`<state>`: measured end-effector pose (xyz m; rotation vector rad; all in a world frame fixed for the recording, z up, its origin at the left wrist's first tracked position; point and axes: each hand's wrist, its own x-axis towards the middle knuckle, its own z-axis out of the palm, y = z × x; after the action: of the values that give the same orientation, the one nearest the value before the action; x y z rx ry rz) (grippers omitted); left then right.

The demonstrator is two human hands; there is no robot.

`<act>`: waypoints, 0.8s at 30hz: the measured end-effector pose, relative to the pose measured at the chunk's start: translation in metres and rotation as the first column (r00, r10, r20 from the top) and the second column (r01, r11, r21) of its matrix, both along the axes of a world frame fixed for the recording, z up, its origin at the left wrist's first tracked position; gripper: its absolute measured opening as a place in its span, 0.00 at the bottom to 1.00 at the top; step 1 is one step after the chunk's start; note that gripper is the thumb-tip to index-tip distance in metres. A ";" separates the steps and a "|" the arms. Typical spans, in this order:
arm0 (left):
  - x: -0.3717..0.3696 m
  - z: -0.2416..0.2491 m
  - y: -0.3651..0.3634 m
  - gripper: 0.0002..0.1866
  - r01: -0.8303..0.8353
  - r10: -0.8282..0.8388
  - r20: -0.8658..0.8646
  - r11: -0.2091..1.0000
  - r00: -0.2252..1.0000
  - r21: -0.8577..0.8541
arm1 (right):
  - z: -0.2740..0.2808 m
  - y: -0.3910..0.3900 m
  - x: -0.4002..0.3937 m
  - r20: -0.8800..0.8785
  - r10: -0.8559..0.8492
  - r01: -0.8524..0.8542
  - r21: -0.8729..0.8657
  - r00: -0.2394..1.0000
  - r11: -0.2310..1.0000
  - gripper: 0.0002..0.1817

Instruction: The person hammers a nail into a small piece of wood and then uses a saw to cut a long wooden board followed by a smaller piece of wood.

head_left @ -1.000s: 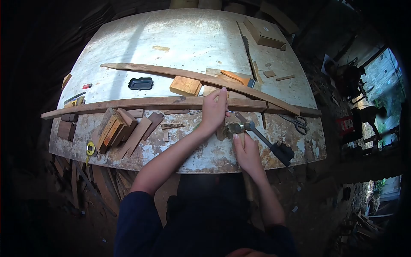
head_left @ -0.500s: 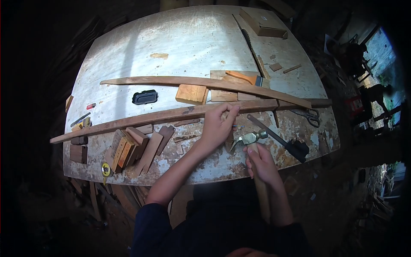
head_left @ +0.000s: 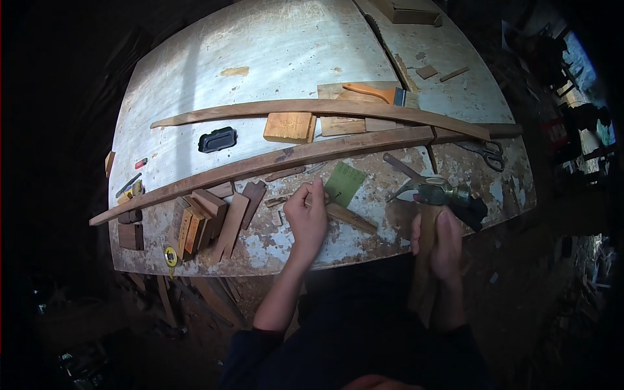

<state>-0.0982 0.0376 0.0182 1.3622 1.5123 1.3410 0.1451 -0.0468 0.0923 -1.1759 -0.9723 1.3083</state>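
Note:
My right hand is wrapped round the wooden handle of a claw hammer, held upright above the right part of the bench, its claw pointing left. My left hand is closed, fingertips together, over the near middle of the bench; whatever they pinch is too small to make out. Just right of those fingers lies a green sheet, perhaps sandpaper, with a thin dark mark by its lower edge. Next to it a short wooden piece points toward the hammer.
Across the worn bench run a long wooden beam and a curved strip. Around them are a wood block, a paintbrush, a black tray, scissors, a tape measure and stacked offcuts.
My left hand has drawn back from the long beam, down and left. The green sheet and short wooden piece now show. The hammer has moved right and looks larger; the view has shifted slightly.

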 end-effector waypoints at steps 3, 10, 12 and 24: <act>0.016 -0.002 -0.001 0.17 -0.062 0.060 0.034 0.996 0.998 0.060 | 0.013 -0.007 0.025 -0.004 -0.149 0.143 0.307 0.989 0.941 0.35; 0.047 -0.003 -0.003 0.12 0.130 -0.112 -0.148 0.984 0.983 0.121 | 0.037 -0.005 0.067 0.018 -0.382 0.251 0.724 0.924 0.642 0.38; 0.047 -0.004 -0.005 0.08 0.203 -0.182 -0.169 0.972 0.969 0.117 | 0.027 -0.004 0.072 0.126 -0.422 0.231 0.680 0.898 0.696 0.39; 0.030 0.000 -0.033 0.24 0.426 -0.375 -0.356 0.901 0.856 0.076 | -0.044 0.004 0.078 0.117 -0.288 0.217 0.417 0.950 0.883 0.24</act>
<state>-0.0682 0.0041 0.0185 1.9608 1.2438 1.0081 0.2229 -0.0429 0.0482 -1.0656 -1.1096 0.7578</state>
